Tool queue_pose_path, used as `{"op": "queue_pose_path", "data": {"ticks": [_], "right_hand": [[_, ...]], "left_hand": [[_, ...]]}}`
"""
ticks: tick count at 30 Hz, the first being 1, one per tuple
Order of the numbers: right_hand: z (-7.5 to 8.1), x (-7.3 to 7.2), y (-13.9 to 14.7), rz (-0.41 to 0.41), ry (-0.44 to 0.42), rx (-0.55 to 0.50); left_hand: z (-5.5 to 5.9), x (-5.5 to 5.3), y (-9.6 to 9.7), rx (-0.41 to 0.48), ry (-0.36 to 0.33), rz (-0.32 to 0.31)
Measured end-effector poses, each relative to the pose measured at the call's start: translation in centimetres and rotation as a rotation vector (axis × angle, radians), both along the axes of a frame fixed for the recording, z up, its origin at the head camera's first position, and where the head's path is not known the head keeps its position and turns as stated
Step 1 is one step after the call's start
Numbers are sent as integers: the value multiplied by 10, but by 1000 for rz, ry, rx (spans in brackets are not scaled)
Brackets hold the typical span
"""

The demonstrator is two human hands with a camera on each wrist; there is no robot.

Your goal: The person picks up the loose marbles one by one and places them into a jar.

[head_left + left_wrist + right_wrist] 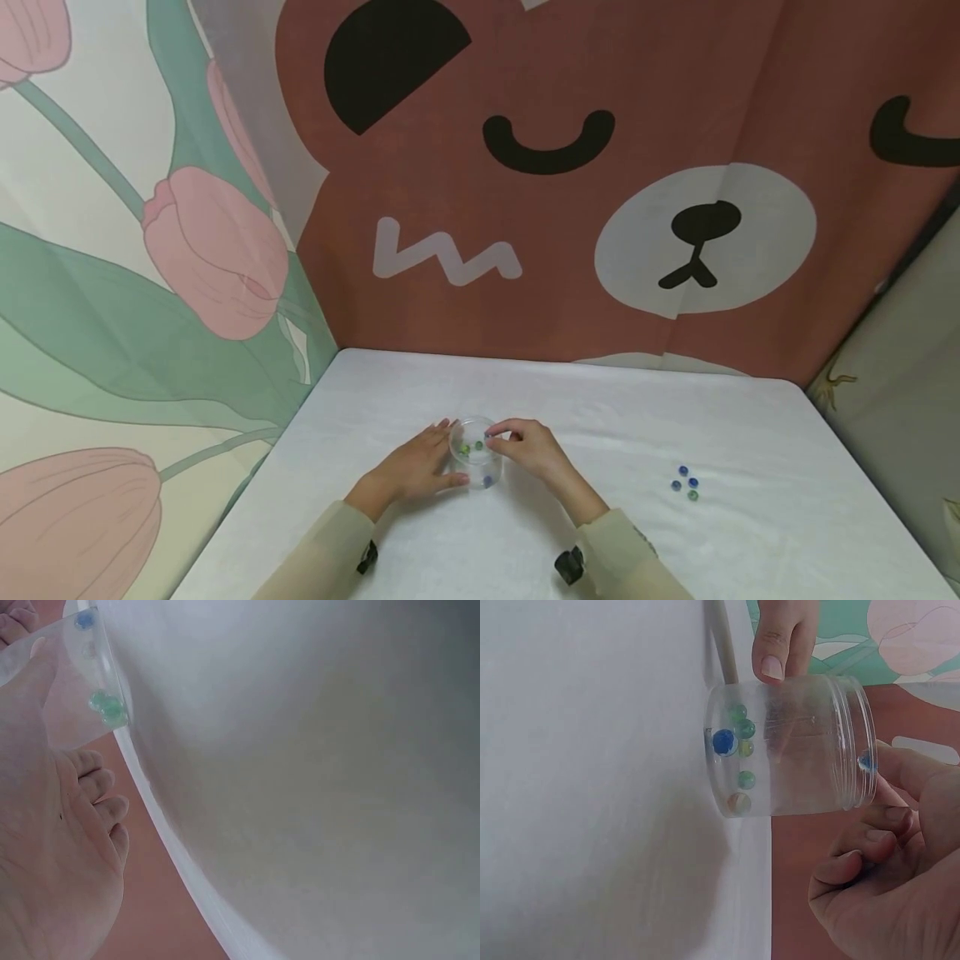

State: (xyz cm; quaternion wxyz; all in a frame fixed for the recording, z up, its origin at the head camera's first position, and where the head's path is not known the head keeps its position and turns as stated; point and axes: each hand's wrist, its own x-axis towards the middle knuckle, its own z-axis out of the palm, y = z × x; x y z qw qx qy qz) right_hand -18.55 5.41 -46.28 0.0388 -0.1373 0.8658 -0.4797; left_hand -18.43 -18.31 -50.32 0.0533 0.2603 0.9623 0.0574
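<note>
While the left hand (pixel 420 468) is lying on the white table (pixel 600 417) at the left side of the clear jar (pixel 474 450), its fingers are wrapping partway round the wall and steadying it; in the right wrist view a thumb tip (pixel 771 656) is pressing against the jar's side. This jar is standing upright near the table's middle, its long axis vertical and its open mouth pointing up, which in the right wrist view means its mouth is facing right and its base is sitting against the cloth. Several marbles (pixel 735 742) are resting on the bottom, green ones, a blue one and a pale one. To its right, the right hand (pixel 528 446) is pinching a blue marble (pixel 866 760) at the rim, fingers curled; whether the marble is touching the rim I cannot quite tell. Further right, well apart from the jar, a small cluster of loose marbles (pixel 686 483) is lying on the cloth.
</note>
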Motion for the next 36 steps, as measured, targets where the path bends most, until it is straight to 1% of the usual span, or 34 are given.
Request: {"op": "queue_pose_path", "data": {"ticks": [2, 8, 15, 18, 24, 30, 36], "right_hand": [[-1, 0, 0, 2, 6, -4], [-4, -1, 0, 25, 65, -1], [-2, -2, -2, 7, -24, 10], [-1, -2, -3, 5, -33, 20], [6, 0, -2, -8, -35, 20], [14, 4, 3, -18, -51, 16], [18, 8, 13, -46, -66, 3]], "left_hand": [[0, 0, 0, 3, 1, -5], [2, 2, 1, 8, 7, -9], [2, 3, 1, -2, -18, 14], [4, 3, 1, 5, -27, 21], [8, 2, 2, -5, -19, 20], [6, 1, 2, -4, -29, 21], [4, 2, 1, 0, -28, 16]]}}
